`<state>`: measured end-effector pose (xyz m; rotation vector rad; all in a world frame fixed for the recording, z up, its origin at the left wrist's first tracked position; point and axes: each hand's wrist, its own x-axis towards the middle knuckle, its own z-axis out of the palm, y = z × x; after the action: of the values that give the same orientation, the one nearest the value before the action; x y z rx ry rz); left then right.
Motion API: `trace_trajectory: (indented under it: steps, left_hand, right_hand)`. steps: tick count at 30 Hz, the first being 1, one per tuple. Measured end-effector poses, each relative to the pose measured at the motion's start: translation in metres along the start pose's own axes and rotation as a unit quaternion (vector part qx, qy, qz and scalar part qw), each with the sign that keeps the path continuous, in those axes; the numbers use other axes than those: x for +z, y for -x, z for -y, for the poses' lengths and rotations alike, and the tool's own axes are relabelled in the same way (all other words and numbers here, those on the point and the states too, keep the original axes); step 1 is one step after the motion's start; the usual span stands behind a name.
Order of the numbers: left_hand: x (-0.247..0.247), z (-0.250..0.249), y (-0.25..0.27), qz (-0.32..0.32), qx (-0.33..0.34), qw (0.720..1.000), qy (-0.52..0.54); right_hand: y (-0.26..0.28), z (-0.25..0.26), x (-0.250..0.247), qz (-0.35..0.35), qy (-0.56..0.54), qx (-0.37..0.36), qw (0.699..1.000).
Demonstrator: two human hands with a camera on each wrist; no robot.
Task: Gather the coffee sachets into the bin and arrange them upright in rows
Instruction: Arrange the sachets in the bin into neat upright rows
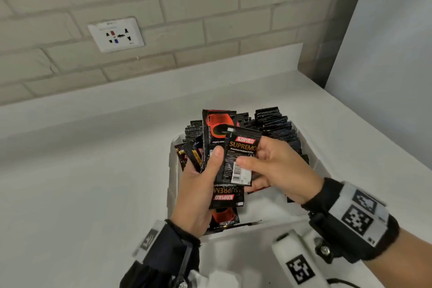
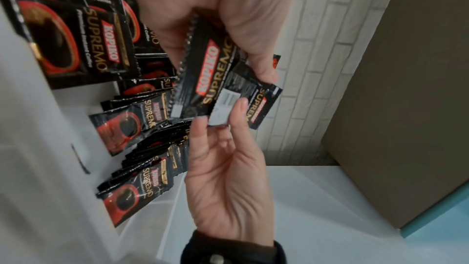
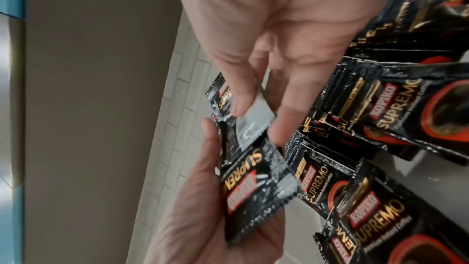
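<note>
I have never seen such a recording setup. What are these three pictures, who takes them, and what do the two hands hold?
No machine here: a person works with bare hands, wearing three cameras. One is on the head, looking down; one on each wrist, looking along the fingers. On the white counter stands a white plastic bin of black Kopiko coffee sachets. The left hand grips a bundle of sachets. The right hand pinches one sachet with a barcode.

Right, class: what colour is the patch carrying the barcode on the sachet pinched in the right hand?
White, on the black foil sachet the right hand pinches; the head view shows it best.
</note>
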<state>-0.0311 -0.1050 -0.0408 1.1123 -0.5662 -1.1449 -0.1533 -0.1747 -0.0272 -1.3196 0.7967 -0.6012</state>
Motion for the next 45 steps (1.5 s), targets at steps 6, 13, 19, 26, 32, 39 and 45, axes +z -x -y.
trace_trajectory:
  steps: [6, 13, 19, 26, 32, 39, 45]
  left_hand:
    - [-0.006, 0.003, -0.001, -0.035, -0.008, 0.999, 0.012]
    - [-0.029, -0.010, 0.000, -0.053, -0.001, 0.998, 0.031]
    - [-0.044, -0.020, 0.001, -0.072, 0.014, 0.997, 0.034]
    - [-0.063, -0.042, 0.004, -0.106, 0.063, 0.992, 0.040]
    - [-0.073, -0.056, 0.008, -0.119, 0.085, 0.988, 0.057]
    - [-0.073, -0.052, 0.010, -0.119, 0.073, 0.989, 0.049]
    - [-0.076, -0.050, 0.010, -0.113, 0.062, 0.991, 0.043]
  right_hand:
    - [0.005, 0.001, -0.015, -0.035, -0.001, 0.001, 0.999]
    - [0.015, 0.029, -0.047, -0.097, -0.096, -0.106, 0.985]
    - [0.010, 0.043, -0.049, -0.068, -0.135, -0.083, 0.985]
    - [-0.004, 0.046, -0.043, -0.052, -0.102, -0.034, 0.993]
    - [-0.010, 0.042, -0.039, -0.022, 0.323, -0.077, 0.943]
    - [-0.019, 0.030, -0.029, 0.063, 0.528, -0.015, 0.847]
    - [-0.030, 0.025, -0.024, 0.078, 0.651, 0.031, 0.754]
